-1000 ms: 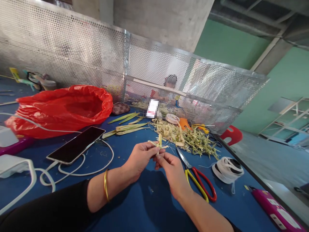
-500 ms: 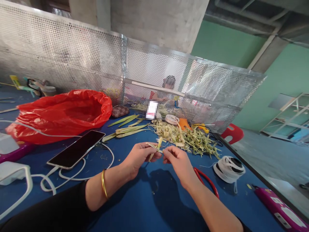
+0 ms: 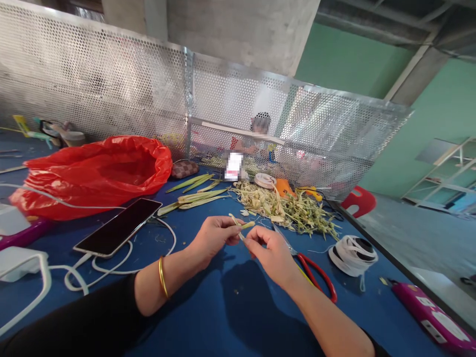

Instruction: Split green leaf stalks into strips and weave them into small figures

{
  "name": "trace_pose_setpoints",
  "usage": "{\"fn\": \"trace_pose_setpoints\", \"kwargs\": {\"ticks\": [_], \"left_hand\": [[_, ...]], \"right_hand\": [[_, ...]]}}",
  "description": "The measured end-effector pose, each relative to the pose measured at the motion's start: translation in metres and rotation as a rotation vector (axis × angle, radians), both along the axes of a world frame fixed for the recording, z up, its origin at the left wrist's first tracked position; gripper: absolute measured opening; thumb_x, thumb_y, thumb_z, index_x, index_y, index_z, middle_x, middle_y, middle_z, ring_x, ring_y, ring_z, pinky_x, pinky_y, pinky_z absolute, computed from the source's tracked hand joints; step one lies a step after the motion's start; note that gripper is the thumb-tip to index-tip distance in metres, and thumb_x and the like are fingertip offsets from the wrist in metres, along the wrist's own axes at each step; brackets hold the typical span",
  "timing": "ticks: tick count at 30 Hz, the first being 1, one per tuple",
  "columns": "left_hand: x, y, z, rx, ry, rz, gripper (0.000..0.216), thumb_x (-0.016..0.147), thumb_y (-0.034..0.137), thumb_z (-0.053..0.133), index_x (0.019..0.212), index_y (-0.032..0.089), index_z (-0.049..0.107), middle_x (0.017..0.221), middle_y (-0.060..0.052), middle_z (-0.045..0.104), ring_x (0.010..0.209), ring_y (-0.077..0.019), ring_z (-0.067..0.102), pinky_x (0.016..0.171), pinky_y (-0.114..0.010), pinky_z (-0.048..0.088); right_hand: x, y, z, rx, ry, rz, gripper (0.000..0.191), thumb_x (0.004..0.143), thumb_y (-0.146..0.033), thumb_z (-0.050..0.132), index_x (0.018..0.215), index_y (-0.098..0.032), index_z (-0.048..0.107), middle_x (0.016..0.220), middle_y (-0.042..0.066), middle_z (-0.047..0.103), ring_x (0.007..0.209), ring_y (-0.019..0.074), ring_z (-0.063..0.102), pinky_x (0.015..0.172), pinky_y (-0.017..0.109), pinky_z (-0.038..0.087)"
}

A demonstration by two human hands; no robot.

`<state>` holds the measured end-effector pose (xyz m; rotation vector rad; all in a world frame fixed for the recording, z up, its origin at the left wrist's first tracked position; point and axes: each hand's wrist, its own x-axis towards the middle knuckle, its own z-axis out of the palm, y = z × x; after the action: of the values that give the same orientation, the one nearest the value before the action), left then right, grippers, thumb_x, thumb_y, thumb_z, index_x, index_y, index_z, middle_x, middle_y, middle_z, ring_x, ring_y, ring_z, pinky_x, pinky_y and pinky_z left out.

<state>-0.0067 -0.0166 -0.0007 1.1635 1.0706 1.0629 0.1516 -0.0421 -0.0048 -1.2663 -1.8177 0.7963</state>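
Over the blue table point(image 3: 193, 317), my left hand point(image 3: 217, 235) pinches a small pale green piece of folded leaf strip point(image 3: 247, 225). My right hand point(image 3: 266, 245) is closed at its lower right end, thumb and fingertips pressed together on the strip. Partly behind my right forearm lie scissors with red handles point(image 3: 322, 275), their blades pointing away. Just beyond my hands spreads a heap of shredded pale and green leaf bits point(image 3: 293, 210). Several long green leaf strips point(image 3: 203, 197) lie farther left.
On the left are a red plastic bag point(image 3: 92, 178), a black-screened phone point(image 3: 121, 228) and white cables point(image 3: 130, 272). A roll of white ribbon point(image 3: 353, 255) and a purple device point(image 3: 431, 315) stand right. Behind rises a perforated metal screen point(image 3: 238, 89), with a person beyond it.
My right hand has shifted slightly left and down, and the leaf piece has turned between my fingers. More of the scissors shows beside my right hand.
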Motion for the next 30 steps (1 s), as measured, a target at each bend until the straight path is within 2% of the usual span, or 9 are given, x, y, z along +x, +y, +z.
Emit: {"fn": "trace_pose_setpoints", "kwargs": {"ticks": [3, 5, 7, 10, 14, 18, 24, 27, 30], "left_hand": [[-0.002, -0.002, 0.007, -0.018, 0.061, -0.100, 0.023, 0.065, 0.025, 0.066, 0.082, 0.012, 0.071, 0.050, 0.003, 0.056, 0.048, -0.0085, 0.050, 0.055, -0.023, 0.042], [-0.003, -0.004, 0.009, 0.003, 0.110, -0.217, 0.019, 0.065, 0.028, 0.066, 0.076, 0.012, 0.071, 0.050, 0.002, 0.056, 0.049, -0.0092, 0.051, 0.055, -0.023, 0.043], [-0.001, -0.007, 0.008, 0.018, 0.147, -0.319, 0.018, 0.067, 0.031, 0.065, 0.065, 0.013, 0.069, 0.049, 0.001, 0.056, 0.050, -0.0103, 0.052, 0.056, -0.023, 0.043], [0.002, -0.009, 0.004, 0.030, 0.180, -0.360, 0.020, 0.068, 0.032, 0.064, 0.060, 0.014, 0.069, 0.048, 0.000, 0.056, 0.048, -0.0105, 0.051, 0.056, -0.024, 0.043], [0.002, -0.010, 0.000, 0.025, 0.149, -0.388, 0.017, 0.065, 0.030, 0.068, 0.070, 0.015, 0.073, 0.052, 0.000, 0.060, 0.049, -0.0107, 0.051, 0.055, -0.023, 0.044], [-0.001, -0.012, 0.003, 0.015, 0.128, -0.469, 0.016, 0.065, 0.031, 0.070, 0.064, 0.015, 0.072, 0.052, -0.001, 0.060, 0.051, -0.0114, 0.053, 0.058, -0.024, 0.045], [0.000, -0.012, 0.003, 0.040, 0.145, -0.462, 0.019, 0.066, 0.034, 0.070, 0.067, 0.016, 0.072, 0.053, 0.000, 0.061, 0.052, -0.0113, 0.054, 0.059, -0.023, 0.043], [0.001, -0.011, 0.003, 0.012, 0.113, -0.371, 0.023, 0.068, 0.038, 0.069, 0.067, 0.015, 0.070, 0.055, -0.001, 0.062, 0.053, -0.0116, 0.056, 0.058, -0.023, 0.043], [0.000, -0.010, 0.004, -0.035, 0.078, -0.285, 0.037, 0.073, 0.050, 0.062, 0.065, 0.014, 0.067, 0.062, -0.005, 0.066, 0.056, -0.0129, 0.058, 0.058, -0.024, 0.044]], "right_hand": [[0.007, 0.003, 0.008, 0.236, -0.062, -0.180, 0.019, 0.083, -0.033, 0.053, 0.072, -0.019, 0.058, 0.066, 0.000, 0.056, 0.062, 0.0138, 0.051, 0.062, 0.025, 0.040], [0.010, 0.005, 0.011, 0.284, -0.047, -0.188, 0.015, 0.080, -0.033, 0.059, 0.081, -0.019, 0.064, 0.077, 0.002, 0.061, 0.070, 0.0157, 0.055, 0.069, 0.027, 0.042], [0.010, 0.007, 0.011, 0.193, 0.010, -0.091, 0.013, 0.077, -0.031, 0.062, 0.082, -0.020, 0.067, 0.083, 0.003, 0.063, 0.075, 0.0163, 0.057, 0.072, 0.027, 0.043], [0.007, 0.008, 0.009, 0.048, 0.112, -0.004, 0.010, 0.074, -0.029, 0.063, 0.070, -0.020, 0.066, 0.077, 0.001, 0.063, 0.070, 0.0151, 0.056, 0.068, 0.026, 0.043], [0.004, 0.007, 0.005, -0.025, 0.232, -0.099, 0.014, 0.072, -0.028, 0.063, 0.062, -0.019, 0.059, 0.060, -0.002, 0.059, 0.059, 0.0137, 0.051, 0.060, 0.026, 0.041], [-0.001, 0.005, 0.000, -0.028, 0.324, -0.183, 0.019, 0.071, -0.031, 0.064, 0.059, -0.019, 0.056, 0.057, -0.003, 0.054, 0.057, 0.0124, 0.046, 0.057, 0.025, 0.038], [-0.002, 0.009, -0.006, -0.009, 0.401, -0.205, 0.020, 0.073, -0.033, 0.064, 0.060, -0.019, 0.057, 0.058, -0.002, 0.055, 0.060, 0.0129, 0.047, 0.059, 0.024, 0.038], [0.005, 0.015, -0.003, -0.026, 0.410, -0.191, 0.026, 0.076, -0.043, 0.061, 0.070, -0.018, 0.065, 0.067, 0.000, 0.060, 0.066, 0.0148, 0.052, 0.064, 0.026, 0.040], [0.011, 0.017, 0.001, -0.123, 0.480, -0.231, 0.036, 0.074, -0.053, 0.061, 0.072, -0.017, 0.067, 0.065, 0.001, 0.059, 0.061, 0.0143, 0.051, 0.062, 0.027, 0.041]]}}
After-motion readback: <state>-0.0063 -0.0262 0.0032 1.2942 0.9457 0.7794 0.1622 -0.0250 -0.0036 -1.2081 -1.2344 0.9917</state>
